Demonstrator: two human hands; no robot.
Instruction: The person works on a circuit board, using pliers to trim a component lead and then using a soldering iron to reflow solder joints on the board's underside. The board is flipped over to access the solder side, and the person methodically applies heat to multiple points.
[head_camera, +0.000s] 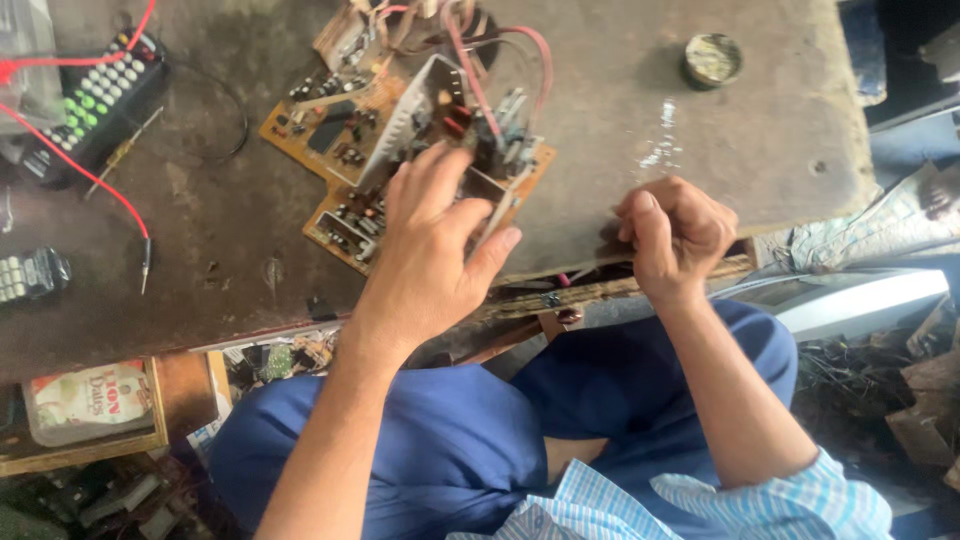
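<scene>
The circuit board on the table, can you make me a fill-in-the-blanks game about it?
1. The left hand rests on the ____-coloured circuit board.
2. The right hand is closed in a ____ at the table edge.
3. The round tin lies to the ____ of the board.
4. The probe wire is ____.

Missing words: orange; fist; right; red

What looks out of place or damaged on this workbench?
The circuit board lies bare, out of any casing, with loose red wires trailing from it, under the left hand. A wet-looking patch shines on the bench near a small round tin. The bench surface is worn and stained.
</scene>
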